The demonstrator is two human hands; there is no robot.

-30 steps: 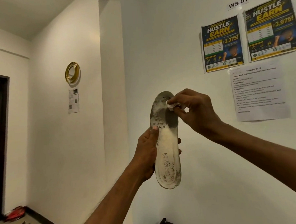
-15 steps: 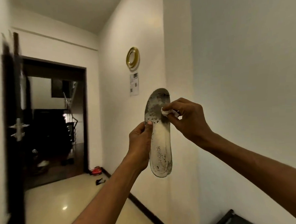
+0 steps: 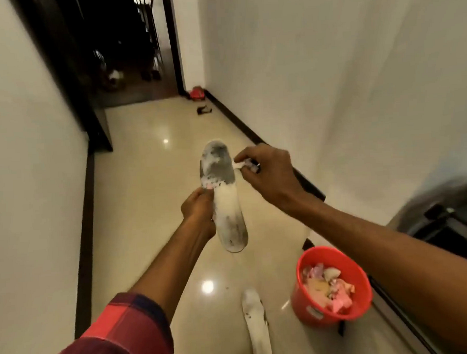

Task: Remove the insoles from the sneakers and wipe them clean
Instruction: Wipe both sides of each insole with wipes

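Note:
A dirty white insole (image 3: 224,196), grey at the toe end, is held upright in front of me over the floor. My left hand (image 3: 199,211) grips its left edge near the middle, thumb on the face. My right hand (image 3: 267,175) pinches a small white wipe (image 3: 239,164) just off the insole's upper right edge. A second white insole (image 3: 257,324) lies flat on the floor below, near my feet.
A red bucket (image 3: 304,305) holding crumpled pink and pale scraps stands on the glossy floor at the right, beside a dark piece of furniture (image 3: 445,220). White walls close in both sides. A dark doorway (image 3: 128,47) and red object (image 3: 197,93) lie farther down the corridor.
My view has swung down from the wall to the floor, bringing the bucket and second insole into sight. The wipe has slid from the insole's toe area to its right edge.

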